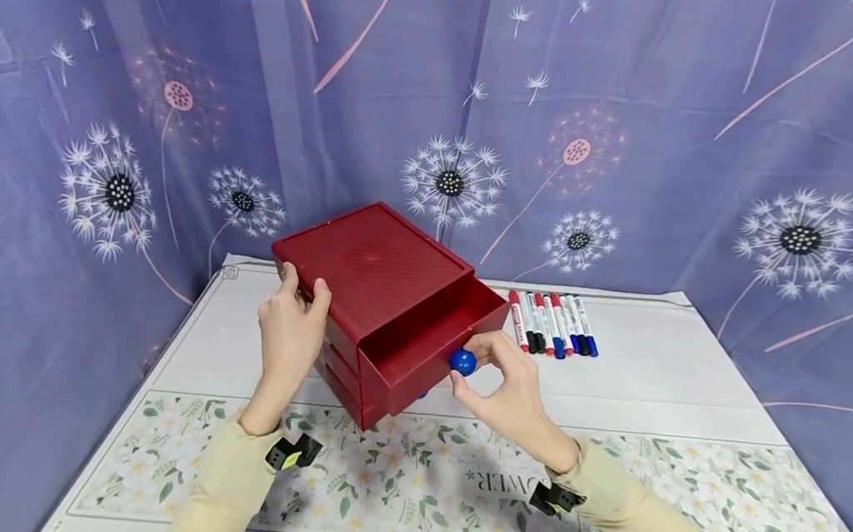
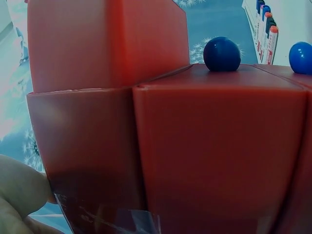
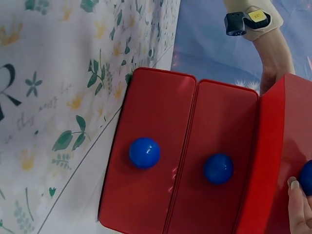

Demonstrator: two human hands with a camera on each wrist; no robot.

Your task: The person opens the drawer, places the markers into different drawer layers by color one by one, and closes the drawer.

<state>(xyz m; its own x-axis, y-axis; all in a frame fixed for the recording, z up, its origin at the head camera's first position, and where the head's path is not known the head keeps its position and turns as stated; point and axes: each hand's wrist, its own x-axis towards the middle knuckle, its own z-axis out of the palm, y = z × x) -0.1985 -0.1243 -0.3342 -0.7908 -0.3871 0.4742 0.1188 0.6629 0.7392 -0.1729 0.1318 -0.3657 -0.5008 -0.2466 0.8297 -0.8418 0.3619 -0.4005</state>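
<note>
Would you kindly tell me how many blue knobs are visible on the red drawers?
3: the top knob on the pulled-out drawer, the middle knob and bottom knob on the closed drawers below it.

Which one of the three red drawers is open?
The top drawer: it is pulled out, with the right hand at its blue knob, while the middle drawer and bottom drawer are closed.

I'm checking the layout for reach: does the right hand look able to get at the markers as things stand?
Probably yes: the markers lie just beyond the right hand with nothing seen between, but its grip would likely have to leave the blue knob first.
</note>
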